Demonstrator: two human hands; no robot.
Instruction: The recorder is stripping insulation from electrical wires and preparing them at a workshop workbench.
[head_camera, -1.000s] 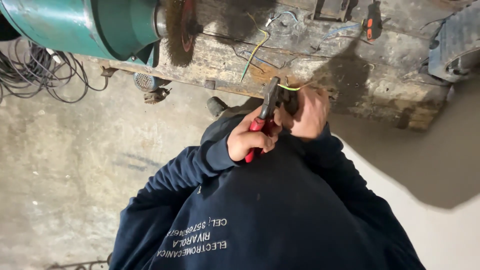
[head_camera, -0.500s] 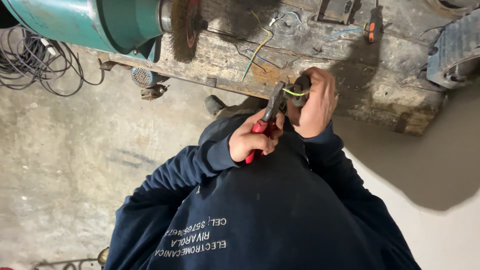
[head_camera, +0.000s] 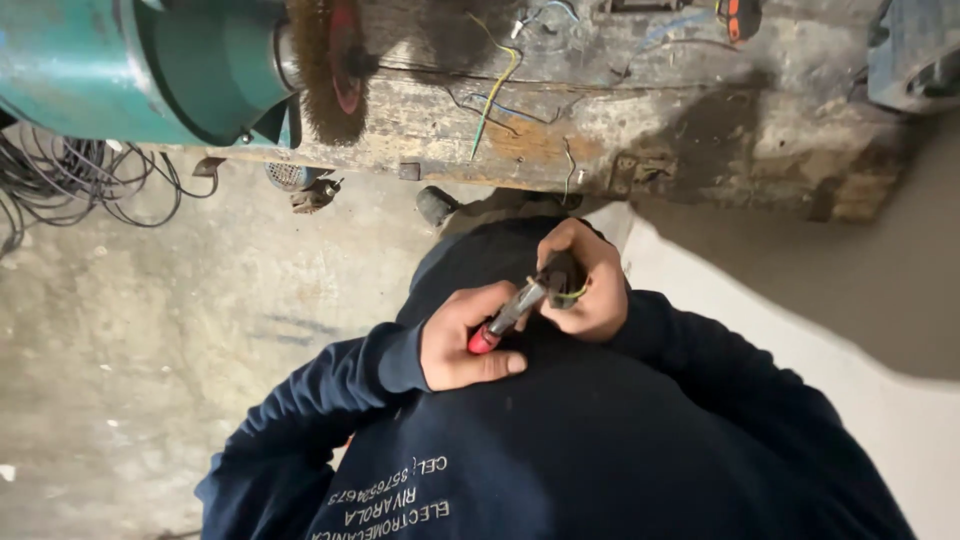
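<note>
Since the earlier frames we have drawn both hands away from the edge of the bench (head_camera: 700, 130) and down against our chest, over the dark blue sweatshirt (head_camera: 600, 440). Our left hand (head_camera: 465, 340) is clamped around the red handles of a pair of pliers (head_camera: 515, 310), whose dark metal nose points up and to the right into our other hand. Our right hand (head_camera: 590, 285) is curled shut around a small dark part, and a thin yellow-green wire (head_camera: 572, 294) loops out of it just beside the plier tips. The part itself is mostly hidden by the fingers, so we cannot tell its shape. The pliers look worn, the red grips showing only below the thumb. Above, the bench is a rough, stained slab with loose wires (head_camera: 500, 80) lying on it. A teal bench grinder (head_camera: 150, 70) with a wire brush wheel (head_camera: 325, 70) stands at its left end. Black cables (head_camera: 70, 185) lie coiled on the concrete floor (head_camera: 150, 350).
</note>
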